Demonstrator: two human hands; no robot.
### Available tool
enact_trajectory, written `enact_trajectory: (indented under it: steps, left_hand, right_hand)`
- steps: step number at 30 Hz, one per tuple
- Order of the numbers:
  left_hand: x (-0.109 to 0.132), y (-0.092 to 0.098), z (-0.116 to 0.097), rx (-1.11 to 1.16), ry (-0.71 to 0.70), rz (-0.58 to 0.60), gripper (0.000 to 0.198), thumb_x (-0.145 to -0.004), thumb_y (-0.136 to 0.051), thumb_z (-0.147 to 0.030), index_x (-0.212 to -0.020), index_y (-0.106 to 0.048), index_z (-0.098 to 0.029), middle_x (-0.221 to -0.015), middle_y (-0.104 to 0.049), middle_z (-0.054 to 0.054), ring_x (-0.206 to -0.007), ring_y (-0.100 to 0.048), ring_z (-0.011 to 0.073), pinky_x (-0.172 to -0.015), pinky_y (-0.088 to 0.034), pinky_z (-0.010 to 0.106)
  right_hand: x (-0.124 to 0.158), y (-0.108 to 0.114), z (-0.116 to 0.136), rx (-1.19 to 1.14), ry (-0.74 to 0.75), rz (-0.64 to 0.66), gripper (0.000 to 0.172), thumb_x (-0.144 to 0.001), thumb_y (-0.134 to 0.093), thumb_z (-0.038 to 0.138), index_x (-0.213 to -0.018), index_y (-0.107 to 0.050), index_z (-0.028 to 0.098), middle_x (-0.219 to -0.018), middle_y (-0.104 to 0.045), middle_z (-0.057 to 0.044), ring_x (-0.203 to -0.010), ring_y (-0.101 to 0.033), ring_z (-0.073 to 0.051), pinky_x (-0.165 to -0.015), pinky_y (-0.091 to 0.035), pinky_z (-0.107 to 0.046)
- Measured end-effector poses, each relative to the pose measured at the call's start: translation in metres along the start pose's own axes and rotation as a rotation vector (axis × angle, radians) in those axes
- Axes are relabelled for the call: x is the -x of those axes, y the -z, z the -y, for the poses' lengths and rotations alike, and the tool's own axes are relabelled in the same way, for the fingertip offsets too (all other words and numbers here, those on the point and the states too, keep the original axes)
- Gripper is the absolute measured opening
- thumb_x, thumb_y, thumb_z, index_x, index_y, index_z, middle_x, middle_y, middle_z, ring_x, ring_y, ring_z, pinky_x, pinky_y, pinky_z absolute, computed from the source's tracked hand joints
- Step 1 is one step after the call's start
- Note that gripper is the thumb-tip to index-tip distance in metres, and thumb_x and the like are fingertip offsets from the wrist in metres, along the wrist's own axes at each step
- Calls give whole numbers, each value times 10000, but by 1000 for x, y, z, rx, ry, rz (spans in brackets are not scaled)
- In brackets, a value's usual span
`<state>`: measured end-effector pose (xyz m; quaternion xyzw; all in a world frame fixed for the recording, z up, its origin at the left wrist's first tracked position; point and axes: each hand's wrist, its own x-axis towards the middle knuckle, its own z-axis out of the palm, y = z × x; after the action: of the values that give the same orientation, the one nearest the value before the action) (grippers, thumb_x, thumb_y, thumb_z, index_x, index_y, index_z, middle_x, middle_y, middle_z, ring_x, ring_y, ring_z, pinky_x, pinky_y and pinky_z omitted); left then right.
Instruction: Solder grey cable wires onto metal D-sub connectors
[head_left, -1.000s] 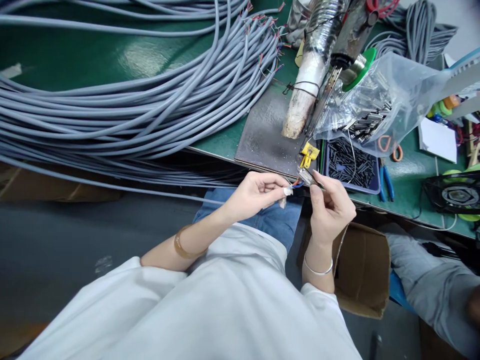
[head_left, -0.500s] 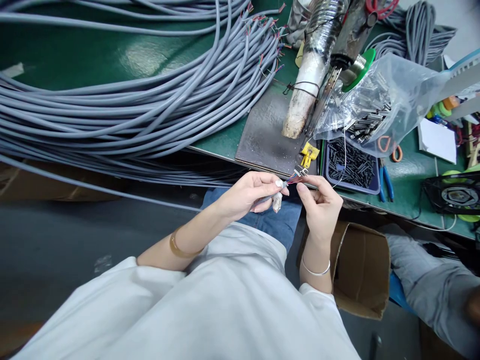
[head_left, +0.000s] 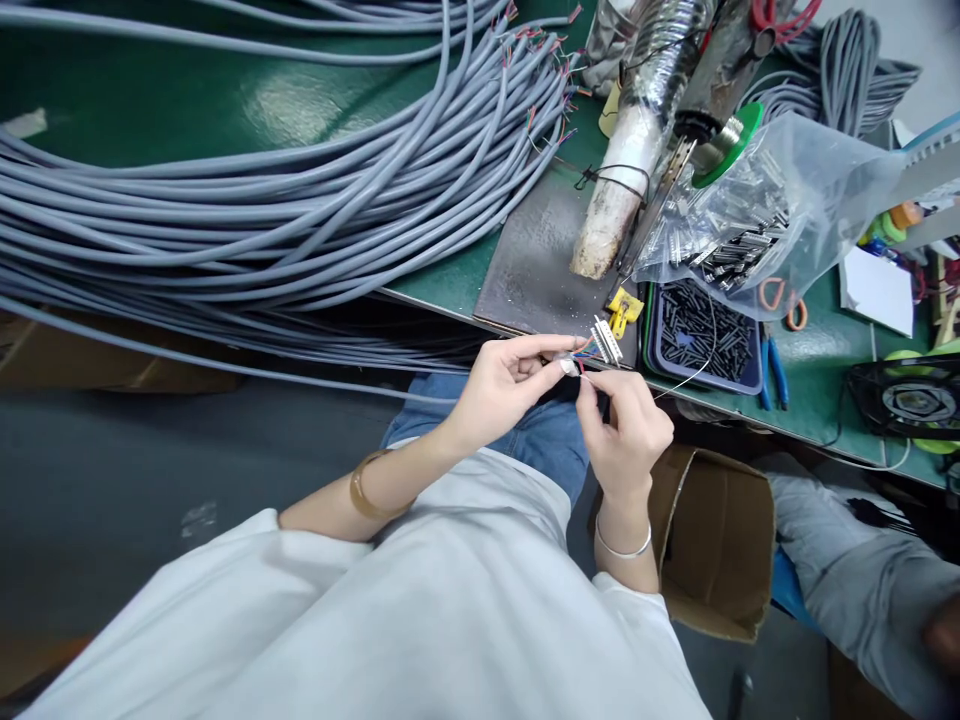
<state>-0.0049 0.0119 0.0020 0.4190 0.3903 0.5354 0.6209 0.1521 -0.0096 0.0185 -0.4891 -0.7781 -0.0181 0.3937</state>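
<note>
The worktop [head_left: 161, 115] is green and shiny. Light makes a pale, soft patch [head_left: 291, 105] on its left part. Its near edge slants down toward the right. Past the far right corner is something pale grey [head_left: 919, 40]; I can't tell if it is wall or floor. The floor [head_left: 225, 450] is dark grey, and a small shiny scrap [head_left: 199, 520] lies on it. An open brown box [head_left: 724, 525] stands below the near edge, on the right. More brown cardboard [head_left: 97, 358] sits in the dark under the left part of that edge.

Red, blue wires [head_left: 586, 351]; silvery connector [head_left: 606, 341]; grey cables [head_left: 300, 215]; green table [head_left: 187, 110].
</note>
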Motion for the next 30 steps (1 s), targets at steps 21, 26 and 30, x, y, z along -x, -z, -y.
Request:
enact_trajectory:
  steps: [21,26,30]
  left_hand:
    - [-2,-5,-20,-328,-215,176,78,-871,-665,-173,-855,-736,-146,-821,-722,38,-637,-550,90,-573,-395,214]
    - [-3,-3,-22,-193,-67,176,73,-841,-699,-206,-826,-696,-135,-809,-695,38,-656,-576,95,-603,-443,206]
    - [-4,0,-22,-191,-149,286,81,-886,-675,-210,-844,-710,-149,-843,-703,49,-757,-630,128,-693,-485,231]
  right_hand:
    - [-7,13,0,-396,-529,-126,201,-924,-655,363,-807,-645,201,-709,-594,32,-559,-522,-73,-498,-403,-205]
    - [-9,13,-11,-471,-599,31,313,-918,-679,415,-1165,-686,224,-947,-721,-39,-800,-691,-137,-616,-536,-225]
    - [-7,11,-17,-736,-644,185,308,-948,-639,441,-1163,-712,234,-965,-757,-39,-725,-678,-124,-626,-560,-240]
